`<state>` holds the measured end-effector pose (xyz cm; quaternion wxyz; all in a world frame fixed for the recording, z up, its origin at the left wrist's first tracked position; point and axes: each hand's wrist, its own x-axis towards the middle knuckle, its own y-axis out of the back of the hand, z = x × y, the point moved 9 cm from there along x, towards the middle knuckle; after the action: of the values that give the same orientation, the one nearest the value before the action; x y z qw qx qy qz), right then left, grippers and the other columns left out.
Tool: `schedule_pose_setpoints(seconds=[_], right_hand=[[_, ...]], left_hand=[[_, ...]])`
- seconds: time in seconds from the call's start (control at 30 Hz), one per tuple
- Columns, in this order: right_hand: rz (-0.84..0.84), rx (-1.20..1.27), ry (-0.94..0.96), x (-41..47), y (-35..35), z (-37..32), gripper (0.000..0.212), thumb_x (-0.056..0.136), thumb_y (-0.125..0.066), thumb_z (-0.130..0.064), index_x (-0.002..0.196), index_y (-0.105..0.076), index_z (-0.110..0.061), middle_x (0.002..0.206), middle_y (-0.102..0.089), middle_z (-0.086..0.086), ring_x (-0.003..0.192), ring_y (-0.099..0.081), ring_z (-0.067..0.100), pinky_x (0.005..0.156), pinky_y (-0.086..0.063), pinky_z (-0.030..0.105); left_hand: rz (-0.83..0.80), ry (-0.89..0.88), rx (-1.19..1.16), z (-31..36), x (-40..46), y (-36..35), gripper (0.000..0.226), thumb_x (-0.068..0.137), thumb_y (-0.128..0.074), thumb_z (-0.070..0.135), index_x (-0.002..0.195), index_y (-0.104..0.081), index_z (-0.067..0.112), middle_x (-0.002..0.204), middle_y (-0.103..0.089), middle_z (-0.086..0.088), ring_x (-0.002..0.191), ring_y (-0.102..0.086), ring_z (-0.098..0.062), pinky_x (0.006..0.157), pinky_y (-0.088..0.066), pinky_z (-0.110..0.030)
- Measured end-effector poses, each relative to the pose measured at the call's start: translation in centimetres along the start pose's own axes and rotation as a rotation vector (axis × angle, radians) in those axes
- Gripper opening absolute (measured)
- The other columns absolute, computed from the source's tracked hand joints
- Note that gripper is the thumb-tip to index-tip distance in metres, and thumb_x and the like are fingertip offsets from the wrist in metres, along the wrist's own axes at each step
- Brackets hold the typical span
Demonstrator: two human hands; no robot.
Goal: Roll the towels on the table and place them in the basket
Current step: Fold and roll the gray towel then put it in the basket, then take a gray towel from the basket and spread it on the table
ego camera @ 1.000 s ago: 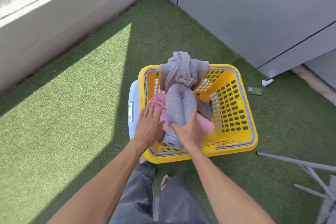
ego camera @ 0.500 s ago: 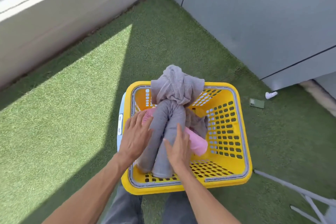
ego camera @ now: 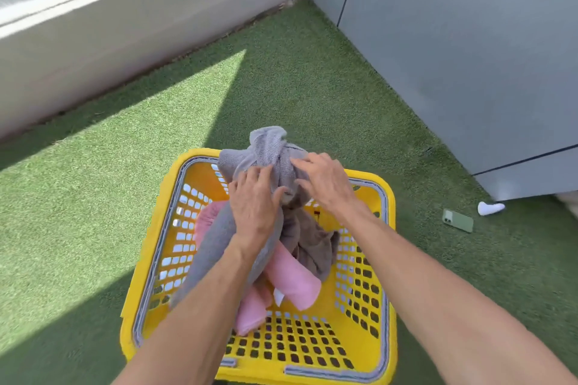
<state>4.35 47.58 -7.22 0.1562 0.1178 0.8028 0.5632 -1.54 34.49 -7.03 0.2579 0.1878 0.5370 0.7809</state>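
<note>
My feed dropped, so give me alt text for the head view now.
Both hands, left and right, rest on a grey towel bunched over the far rim of a yellow basket on green turf. Pink towels lie inside beneath it; a phone lies on the turf to the right.

No readable text, label, brand or number shows anywhere.

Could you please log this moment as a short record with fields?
setting: green artificial turf beside grey walls
basket: yellow basket on the turf
contents: long grey towel, pink towel, darker grey-brown towel
overhang: grey towel's bunched far end lies over the far rim
left hand: on the grey towel, fingers loosely curled, grip unclear
right hand: fingers on the bunched end
nearby: green phone, small white object
</note>
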Motion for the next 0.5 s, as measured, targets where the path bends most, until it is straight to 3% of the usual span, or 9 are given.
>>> schedule_pose_setpoints(seconds=[0.1, 0.2, 0.37, 0.5], right_hand=[[0.092, 0.055, 0.040, 0.9, -0.4, 0.6, 0.026, 0.082, -0.071, -0.023, 0.107, -0.069, -0.016, 0.095, -0.063, 0.006, 0.090, -0.055, 0.030, 0.074, -0.050, 0.044], [0.117, 0.145, 0.055, 1.5, -0.3, 0.8, 0.007, 0.086, -0.066, -0.016, 0.087, -0.067, -0.009, 0.085, -0.062, 0.010, 0.085, -0.054, 0.031, 0.074, -0.049, 0.044], [0.157, 0.339, 0.045, -1.2, 2.3, 1.4, 0.006, 0.083, -0.065, -0.010, 0.079, -0.064, -0.006, 0.079, -0.064, 0.011, 0.078, -0.058, 0.030, 0.075, -0.045, 0.040], [0.300, 0.499, -0.113, -4.9, 6.9, 3.2, 0.004, 0.083, -0.069, -0.009, 0.080, -0.067, -0.007, 0.080, -0.067, 0.005, 0.076, -0.059, 0.019, 0.074, -0.042, 0.025]], left_hand=[[0.087, 0.042, 0.013, -0.2, 1.0, 0.6, 0.028, 0.076, -0.076, 0.031, 0.099, -0.064, 0.021, 0.094, -0.068, -0.001, 0.092, -0.060, -0.028, 0.077, -0.042, -0.041], [0.060, 0.063, -0.102, -0.2, 1.8, 0.7, 0.012, 0.082, -0.069, 0.025, 0.092, -0.066, 0.019, 0.092, -0.069, -0.002, 0.092, -0.059, -0.028, 0.077, -0.039, -0.040], [0.048, -0.018, -0.320, 2.7, 2.0, 2.8, 0.002, 0.081, -0.066, 0.017, 0.083, -0.066, 0.017, 0.080, -0.069, -0.002, 0.082, -0.058, -0.025, 0.077, -0.045, -0.044], [0.020, -0.069, -0.412, 5.2, 2.0, 5.5, 0.005, 0.082, -0.067, 0.015, 0.087, -0.068, 0.016, 0.083, -0.069, -0.001, 0.085, -0.058, -0.024, 0.079, -0.046, -0.040]])
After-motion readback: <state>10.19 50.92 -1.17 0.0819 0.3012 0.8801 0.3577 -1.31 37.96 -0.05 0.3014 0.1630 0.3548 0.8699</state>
